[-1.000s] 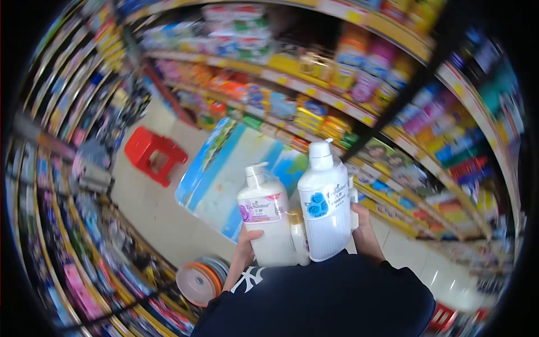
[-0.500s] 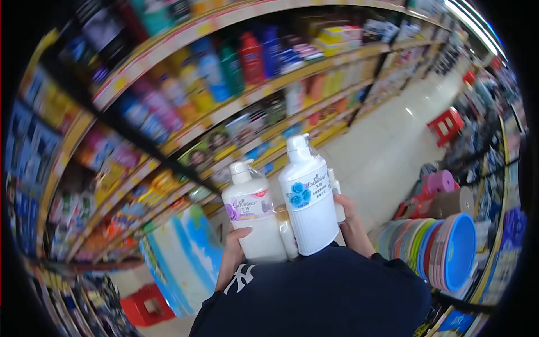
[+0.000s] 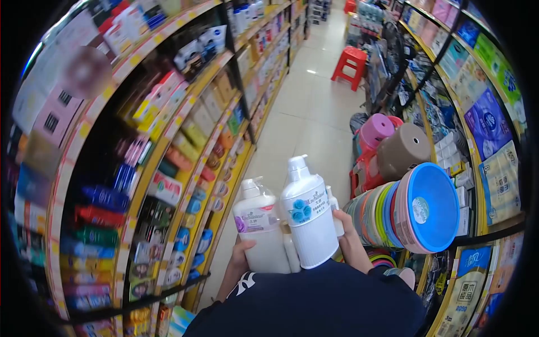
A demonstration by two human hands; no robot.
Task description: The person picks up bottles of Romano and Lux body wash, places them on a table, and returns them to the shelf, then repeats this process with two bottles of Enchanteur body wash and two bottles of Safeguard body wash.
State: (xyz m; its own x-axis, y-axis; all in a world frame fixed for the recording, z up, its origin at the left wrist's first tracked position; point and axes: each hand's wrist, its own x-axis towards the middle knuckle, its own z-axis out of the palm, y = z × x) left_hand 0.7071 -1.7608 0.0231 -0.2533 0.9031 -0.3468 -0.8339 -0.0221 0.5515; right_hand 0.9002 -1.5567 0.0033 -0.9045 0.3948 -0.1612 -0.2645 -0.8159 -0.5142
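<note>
In front of my chest are two large white pump bottles with small bottles attached. My left hand point(image 3: 242, 255) grips the pump bottle with the purple flower label point(image 3: 264, 238) from its left side. Around the right side of the pump bottle with the blue flower label point(image 3: 311, 224), my right hand point(image 3: 349, 236) is closed, its thumb by a small white bottle point(image 3: 335, 210). Another small bottle point(image 3: 290, 247) shows between the two large ones. Both pump heads point up. The undersides and most of my fingers are hidden.
Shelves of toiletries point(image 3: 185, 151) line the left side. On the right stand a stack of colourful basins point(image 3: 429, 208), a brown bin point(image 3: 404, 149) and a pink bin point(image 3: 376, 132). A red stool point(image 3: 350, 67) stands further down the tiled aisle point(image 3: 303, 106).
My view has swung right, so the aisle now runs ahead and the left shelves have shifted. Both pump bottles stay in my hands, slightly lower in the picture.
</note>
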